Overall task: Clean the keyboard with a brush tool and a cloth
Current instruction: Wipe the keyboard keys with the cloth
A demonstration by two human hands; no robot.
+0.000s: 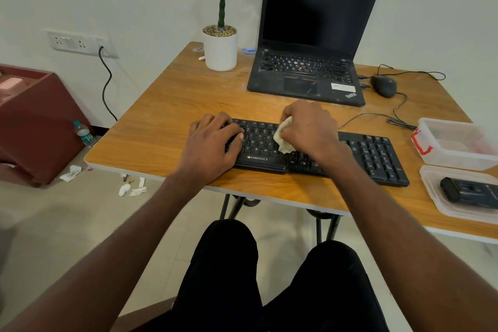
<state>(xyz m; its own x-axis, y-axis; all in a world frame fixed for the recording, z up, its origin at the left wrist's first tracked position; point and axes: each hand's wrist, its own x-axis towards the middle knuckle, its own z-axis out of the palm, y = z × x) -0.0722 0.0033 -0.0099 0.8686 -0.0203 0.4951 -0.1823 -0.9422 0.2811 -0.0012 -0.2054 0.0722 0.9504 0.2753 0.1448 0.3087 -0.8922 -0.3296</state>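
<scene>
A black Zebronics keyboard (374,155) lies across the front of the wooden table (161,127). My left hand (213,140) rests flat on the keyboard's left end, fingers spread over the keys. My right hand (310,127) is closed on a crumpled cream cloth (283,140), which presses on the keys near the keyboard's middle. No brush tool shows in this view.
An open black laptop (310,43) stands behind the keyboard, with a wired mouse (384,85) to its right and a potted plant (220,46) to its left. Two clear plastic containers (458,143) sit at the table's right edge. Paper scraps (132,188) litter the floor.
</scene>
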